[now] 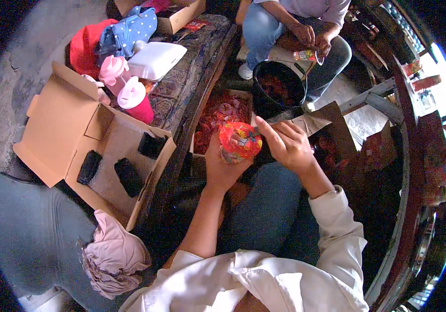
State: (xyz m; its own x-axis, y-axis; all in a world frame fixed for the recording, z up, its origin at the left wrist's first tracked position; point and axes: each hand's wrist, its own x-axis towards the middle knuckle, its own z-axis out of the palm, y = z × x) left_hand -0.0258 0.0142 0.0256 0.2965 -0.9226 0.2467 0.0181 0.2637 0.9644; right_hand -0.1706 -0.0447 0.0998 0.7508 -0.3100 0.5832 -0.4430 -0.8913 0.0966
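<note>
My left hand [224, 165] is wrapped round a rounded packet with a shiny red, colourfully printed wrapper [240, 140], held up over my lap. Just right of it, my right hand [289, 145] has its fingers curled in and its thumb pointing toward the packet's edge. Whatever the right fingers pinch, if anything, is hidden. Beyond the packet, a carton [202, 136] holds many red wrappers or packets. A black bucket [264, 104] with reddish contents stands behind my right hand.
Across from me a seated person's hands [314, 40] hold a small printed cup [304, 55]. On the left lies an open cardboard box [59, 130] with several black bundles [127, 176]. Pink tumblers [135, 99] and a white foam container [156, 60] rest on a patterned cushion [173, 101].
</note>
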